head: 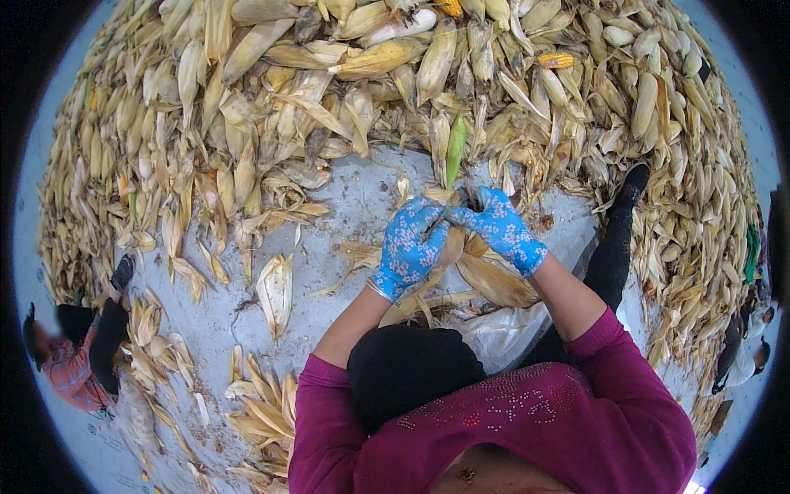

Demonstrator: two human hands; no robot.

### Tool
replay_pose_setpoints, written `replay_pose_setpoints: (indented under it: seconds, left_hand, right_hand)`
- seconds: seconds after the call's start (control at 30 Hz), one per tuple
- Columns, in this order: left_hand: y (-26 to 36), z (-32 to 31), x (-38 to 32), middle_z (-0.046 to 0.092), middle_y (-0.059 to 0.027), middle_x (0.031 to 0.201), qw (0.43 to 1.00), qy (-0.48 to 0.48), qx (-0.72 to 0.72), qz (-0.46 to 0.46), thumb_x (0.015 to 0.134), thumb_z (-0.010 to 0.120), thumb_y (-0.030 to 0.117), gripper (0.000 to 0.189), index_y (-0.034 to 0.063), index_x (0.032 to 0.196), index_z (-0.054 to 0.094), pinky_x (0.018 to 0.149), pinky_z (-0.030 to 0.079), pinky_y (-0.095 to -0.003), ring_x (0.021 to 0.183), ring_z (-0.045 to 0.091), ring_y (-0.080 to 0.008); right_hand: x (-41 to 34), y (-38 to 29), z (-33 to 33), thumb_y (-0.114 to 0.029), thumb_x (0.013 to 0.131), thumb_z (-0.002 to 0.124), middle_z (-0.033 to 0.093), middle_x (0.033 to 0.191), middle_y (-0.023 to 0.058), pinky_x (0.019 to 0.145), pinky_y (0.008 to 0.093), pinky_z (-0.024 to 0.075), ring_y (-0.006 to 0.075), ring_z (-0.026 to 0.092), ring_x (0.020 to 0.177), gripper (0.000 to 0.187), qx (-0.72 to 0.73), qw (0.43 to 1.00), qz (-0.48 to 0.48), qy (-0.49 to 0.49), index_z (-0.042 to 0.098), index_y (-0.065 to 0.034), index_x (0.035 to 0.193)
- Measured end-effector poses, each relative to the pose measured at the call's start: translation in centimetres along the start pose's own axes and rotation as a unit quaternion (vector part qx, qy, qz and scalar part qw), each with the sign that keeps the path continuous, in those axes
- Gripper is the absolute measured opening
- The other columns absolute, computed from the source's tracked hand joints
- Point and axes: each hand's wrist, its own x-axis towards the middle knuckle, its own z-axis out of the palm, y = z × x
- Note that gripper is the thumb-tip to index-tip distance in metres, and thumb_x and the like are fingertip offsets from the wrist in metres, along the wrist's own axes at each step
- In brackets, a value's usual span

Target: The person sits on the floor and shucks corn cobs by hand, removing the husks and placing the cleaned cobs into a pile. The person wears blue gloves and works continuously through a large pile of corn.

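My left hand [410, 246], in a blue flowered glove, is closed at the fingers on a dry corn husk [453, 242]. Close against it, my right hand [497, 225] wears a matching glove and pinches the top of the same husk. Whether an ear of corn is inside is hidden by the fingers. A green corn husk [457, 150] stands just beyond my hands. Loose dry husks [497, 281] lie below them, near my lap.
A large pile of unhusked corn [370, 55] curves around the front and both sides. My outstretched leg [614, 247] lies at the right. A person [77, 364] sits at the far left; others [750, 346] are at the far right. Discarded husks [265, 407] lie at the lower left.
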Motion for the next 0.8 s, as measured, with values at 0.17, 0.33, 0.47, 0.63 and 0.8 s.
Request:
replay_pose_setpoints:
  seconds: [0.17,0.33,0.47,0.63,0.8]
  left_hand:
    - [0.0,0.4,-0.3,0.059,-0.0143,0.082,0.996,0.062,0.053,0.026,0.068,0.065,0.005,0.016,0.0013,0.083,0.061,0.069,0.047,-0.0369,0.075,0.057,-0.0316]
    - [-0.9,-0.7,-0.8,0.058,-0.0115,0.078,0.959,0.126,0.247,-0.061,0.074,0.061,0.010,0.013,0.0005,0.083,0.060,0.068,0.047,-0.0354,0.073,0.056,-0.0270]
    - [-3.3,-3.3,-1.7,0.060,-0.0072,0.085,0.866,0.296,-0.207,-0.346,0.084,0.056,0.015,0.017,-0.0016,0.086,0.058,0.071,0.045,-0.0328,0.078,0.054,-0.0175]
    - [-6.9,-3.9,-4.2,0.058,-0.0075,0.094,0.892,0.257,-0.251,-0.275,0.086,0.054,0.021,0.025,-0.0007,0.097,0.058,0.076,0.045,-0.0329,0.085,0.052,-0.0168]
    - [-9.3,-7.8,-7.2,0.056,-0.0148,0.105,0.751,0.291,-0.353,-0.476,0.079,0.061,0.021,0.041,-0.0019,0.112,0.052,0.086,0.044,-0.0361,0.097,0.054,-0.0255]
  right_hand:
    - [0.4,0.4,2.1,-0.031,0.084,0.060,0.058,0.079,0.0225,0.064,0.0379,0.0438,0.0282,0.055,0.069,0.036,-0.064,0.998,0.013,0.006,0.057,0.0040,0.087]
    - [-2.0,-0.1,3.2,-0.032,0.086,0.057,0.057,0.074,0.0133,0.063,0.0340,0.0442,0.0188,0.053,0.068,0.034,0.119,0.991,0.063,-0.009,0.057,0.0023,0.089]
    - [-4.7,-0.1,2.4,-0.029,0.088,0.055,0.055,0.075,0.0034,0.060,0.0258,0.0430,0.0107,0.050,0.069,0.029,0.098,0.989,0.091,-0.057,0.055,-0.0004,0.096]
    - [-2.1,1.0,-0.9,-0.028,0.089,0.056,0.056,0.076,0.0035,0.058,0.0261,0.0448,0.0107,0.053,0.065,0.025,0.270,0.955,0.096,0.071,0.055,-0.0039,0.096]
    - [-1.1,0.8,-6.4,-0.030,0.086,0.060,0.058,0.077,0.0043,0.058,0.0267,0.0456,0.0132,0.056,0.065,0.028,0.344,0.932,0.024,0.108,0.054,-0.0043,0.095]
